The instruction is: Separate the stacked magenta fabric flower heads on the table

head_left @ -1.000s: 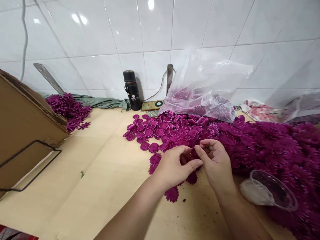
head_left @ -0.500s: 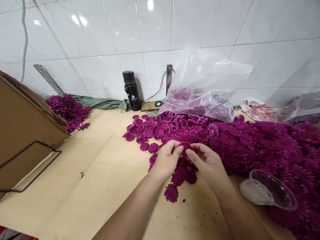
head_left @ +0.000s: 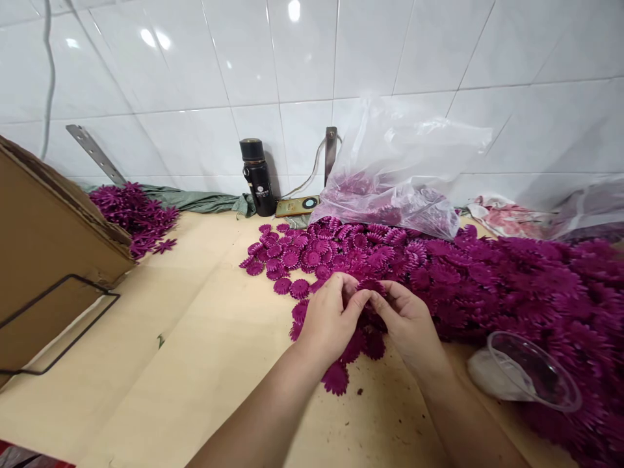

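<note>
Between both hands is a magenta artificial flower piece point(head_left: 369, 286) with a toothed rim, partly hidden by fingers. My left hand point(head_left: 334, 312) is closed on its left side, thumb in front. My right hand point(head_left: 407, 322) pinches the right side, its thumb touching near the left thumb. Just below the hands, single magenta flower pieces point(head_left: 335, 378) lie flat on the tabletop point(head_left: 195, 364). A large heap of the same flower pieces point(head_left: 507, 279) spreads behind the hands and to the right.
A clear plastic bowl point(head_left: 560, 390) stands by my right forearm. Behind the heap sit a plastic bag point(head_left: 414, 149), a black bottle point(head_left: 260, 185) and a gold phone-like device point(head_left: 297, 206). At left are a cardboard box point(head_left: 53, 260), a black wire frame point(head_left: 61, 354) and star-shaped magenta pieces point(head_left: 141, 218).
Both hands moved left and came together around the flower piece, then shifted slightly back right. The piece, facing me half a second ago, now appears tilted and more covered by fingers.
</note>
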{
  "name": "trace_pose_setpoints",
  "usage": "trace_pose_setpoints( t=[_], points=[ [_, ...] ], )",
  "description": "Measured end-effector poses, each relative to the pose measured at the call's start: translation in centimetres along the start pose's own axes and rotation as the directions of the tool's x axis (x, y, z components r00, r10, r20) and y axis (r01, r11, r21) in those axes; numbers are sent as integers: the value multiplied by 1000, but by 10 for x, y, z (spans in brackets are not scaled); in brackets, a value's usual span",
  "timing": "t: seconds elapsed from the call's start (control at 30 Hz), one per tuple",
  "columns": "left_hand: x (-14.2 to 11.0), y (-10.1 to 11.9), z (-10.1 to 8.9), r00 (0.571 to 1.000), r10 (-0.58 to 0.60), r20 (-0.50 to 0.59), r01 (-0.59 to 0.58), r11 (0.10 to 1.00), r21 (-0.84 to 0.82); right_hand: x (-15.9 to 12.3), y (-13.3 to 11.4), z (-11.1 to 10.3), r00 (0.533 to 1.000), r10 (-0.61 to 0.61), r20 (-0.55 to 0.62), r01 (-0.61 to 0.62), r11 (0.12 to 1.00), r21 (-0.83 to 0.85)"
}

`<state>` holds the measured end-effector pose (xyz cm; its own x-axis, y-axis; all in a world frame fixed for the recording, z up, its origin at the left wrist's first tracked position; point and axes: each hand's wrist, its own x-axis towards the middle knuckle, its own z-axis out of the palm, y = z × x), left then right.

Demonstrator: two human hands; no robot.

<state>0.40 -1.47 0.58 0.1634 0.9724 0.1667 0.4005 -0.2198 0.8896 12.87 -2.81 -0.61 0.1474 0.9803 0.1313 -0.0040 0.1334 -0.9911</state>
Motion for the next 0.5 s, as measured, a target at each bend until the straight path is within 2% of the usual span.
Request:
trace_pose_setpoints(
  t=[0.1,0.23,0.33,0.4,0.5],
  points=[
    [0,-5,3,994,75,-78,-78,996,-44,-1,0,-1,1000,-28,0,28,999,-41],
    [-1,-6,3,970,238,-40,-238,971,-7,-2,0,-2,998,-64,-4,63,986,-155],
    [-1,-5,3,953,297,-58,-299,954,-26,-2,-1,-3,996,-86,-19,80,972,-220],
    [0,-4,3,963,264,-47,-268,959,-95,-2,-2,-3,996,-89,-22,81,964,-254],
    [2,-2,4,996,78,39,-65,963,-262,-3,-4,-2,996,-85,-5,80,953,-292]
  ],
)
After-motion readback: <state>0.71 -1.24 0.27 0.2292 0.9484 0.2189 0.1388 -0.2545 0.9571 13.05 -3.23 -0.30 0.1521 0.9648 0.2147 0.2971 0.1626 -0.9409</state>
